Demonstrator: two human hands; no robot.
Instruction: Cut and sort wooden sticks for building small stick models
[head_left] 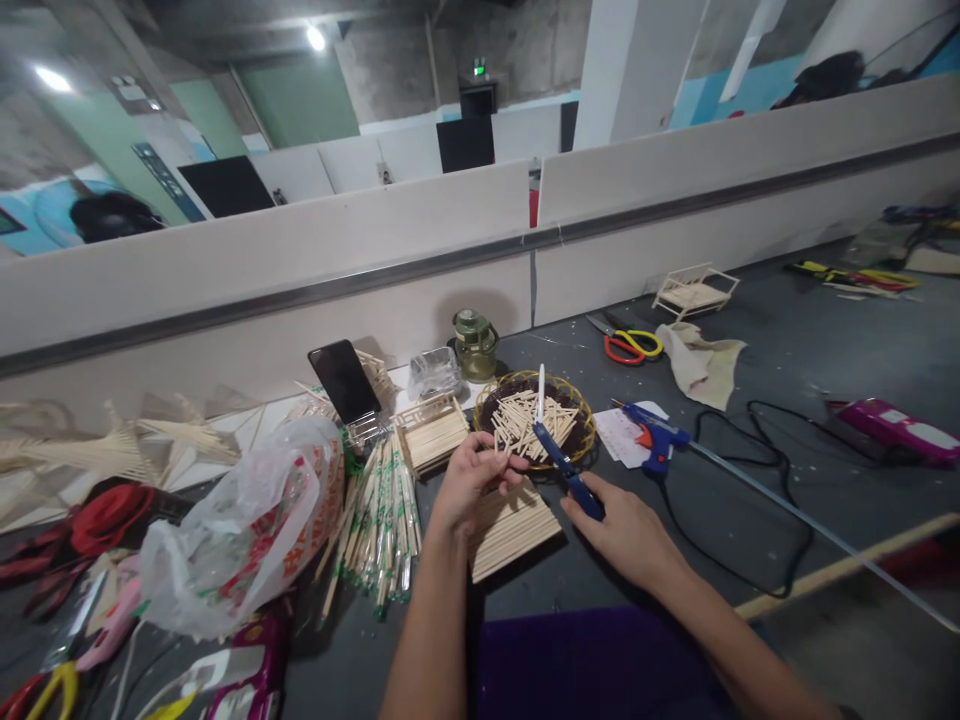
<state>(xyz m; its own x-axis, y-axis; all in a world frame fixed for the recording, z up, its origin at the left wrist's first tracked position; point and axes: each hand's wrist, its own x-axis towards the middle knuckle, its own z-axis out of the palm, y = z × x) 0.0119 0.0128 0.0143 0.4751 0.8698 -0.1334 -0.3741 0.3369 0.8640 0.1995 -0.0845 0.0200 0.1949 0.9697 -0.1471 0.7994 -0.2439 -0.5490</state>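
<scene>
Currently I see both hands working near the front edge of the bench [825, 330], about midway along it. My view shows the left hand [469, 480] curled, its fingertips pinching what looks like a short stick [500, 457]; it is too thin for me to be sure. The right hand [626, 535] is clenched around the blue-handled tool [568, 468], whose pale blade rises over the woven basket [585, 440]. That basket sits just behind the hands, towards the middle of the bench, and holds a heap of cut sticks [534, 412].

Under both hands lies a flat stick panel [514, 535], tilted across the surface. Left of it, a bundle of wrapped chopsticks [379, 530] touches a crumpled plastic bag [240, 520]. A dark phone [343, 380] leans upright behind them. Right of the basket rests a blue glue gun [654, 437], and further back, near the partition, lie red-and-yellow scissors [634, 346].
</scene>
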